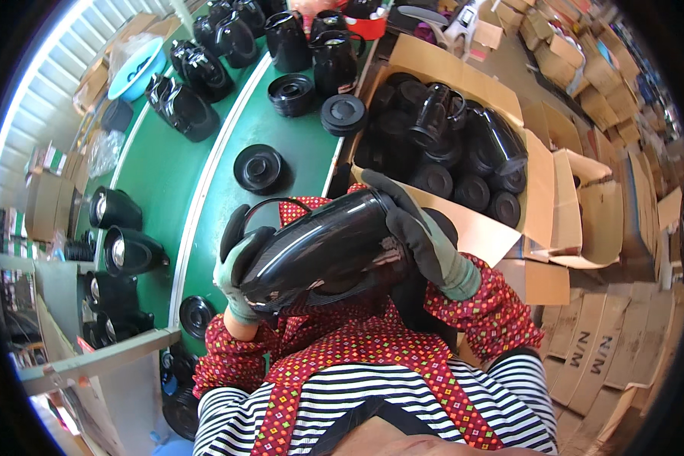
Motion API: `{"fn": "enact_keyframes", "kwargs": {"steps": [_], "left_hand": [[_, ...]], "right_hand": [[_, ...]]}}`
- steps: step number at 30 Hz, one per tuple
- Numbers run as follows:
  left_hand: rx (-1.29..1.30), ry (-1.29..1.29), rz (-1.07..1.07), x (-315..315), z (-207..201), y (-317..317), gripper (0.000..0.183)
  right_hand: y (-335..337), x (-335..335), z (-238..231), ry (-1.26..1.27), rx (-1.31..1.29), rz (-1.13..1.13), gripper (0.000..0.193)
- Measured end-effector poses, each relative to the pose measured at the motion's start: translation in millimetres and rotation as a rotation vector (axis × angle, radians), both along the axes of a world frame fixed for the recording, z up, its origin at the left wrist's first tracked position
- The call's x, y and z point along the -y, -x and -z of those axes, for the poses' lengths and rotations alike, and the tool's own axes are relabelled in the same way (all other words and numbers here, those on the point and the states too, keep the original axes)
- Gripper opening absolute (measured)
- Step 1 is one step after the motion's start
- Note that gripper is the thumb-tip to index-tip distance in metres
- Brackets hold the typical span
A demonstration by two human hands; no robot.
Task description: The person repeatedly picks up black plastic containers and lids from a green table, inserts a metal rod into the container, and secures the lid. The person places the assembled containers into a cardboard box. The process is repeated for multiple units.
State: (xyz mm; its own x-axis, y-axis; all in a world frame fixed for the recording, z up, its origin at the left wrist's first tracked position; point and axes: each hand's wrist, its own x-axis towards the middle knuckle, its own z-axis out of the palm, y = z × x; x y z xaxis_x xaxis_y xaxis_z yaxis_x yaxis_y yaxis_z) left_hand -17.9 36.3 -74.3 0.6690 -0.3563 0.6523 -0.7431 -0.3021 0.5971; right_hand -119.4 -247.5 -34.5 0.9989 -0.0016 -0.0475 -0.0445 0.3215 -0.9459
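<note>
Lettering (581,348) marks brown cardboard (563,386) while left hand (242,272) and right hand (427,242), half-curled, hold a black jug (323,247).

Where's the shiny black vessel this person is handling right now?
In the head view, the vessel is near the centre, between the left hand and right hand, below and left of the carton of black parts.

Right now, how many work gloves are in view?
2. One is on the left hand, at the left end of the glossy black vessel; the other is on the right hand, at its right end. Others could be hidden from view.
</note>
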Motion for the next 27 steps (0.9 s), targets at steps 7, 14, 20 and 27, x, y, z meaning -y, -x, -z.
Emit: {"fn": "enact_keyframes", "kwargs": {"steps": [7, 14, 20, 27], "left_hand": [[-0.189, 0.15, 0.095, 11.9, 17.1, 8.7, 0.06], [-1.267, 0.466, 0.464, -5.5, 121.4, 14.3, 0.069], [-0.315, 0.112, 0.259, -2.2, 20.9, -2.0, 0.054], [-0.547, 0.102, 0.264, -13.2, -21.1, -5.3, 0.055]], "right_hand": [[3.7, -0.2, 3.6, 0.161, -0.023, 0.075, 0.075], [11.5, -10.7, -19.4, 0.952, 0.579, 0.029, 0.095], [1.9, -10.0, 32.4, 0.058, 0.022, 0.115, 0.075], [2.3, 14.3, 10.0, 0.008, -0.074, -0.12, 0.086]]}}
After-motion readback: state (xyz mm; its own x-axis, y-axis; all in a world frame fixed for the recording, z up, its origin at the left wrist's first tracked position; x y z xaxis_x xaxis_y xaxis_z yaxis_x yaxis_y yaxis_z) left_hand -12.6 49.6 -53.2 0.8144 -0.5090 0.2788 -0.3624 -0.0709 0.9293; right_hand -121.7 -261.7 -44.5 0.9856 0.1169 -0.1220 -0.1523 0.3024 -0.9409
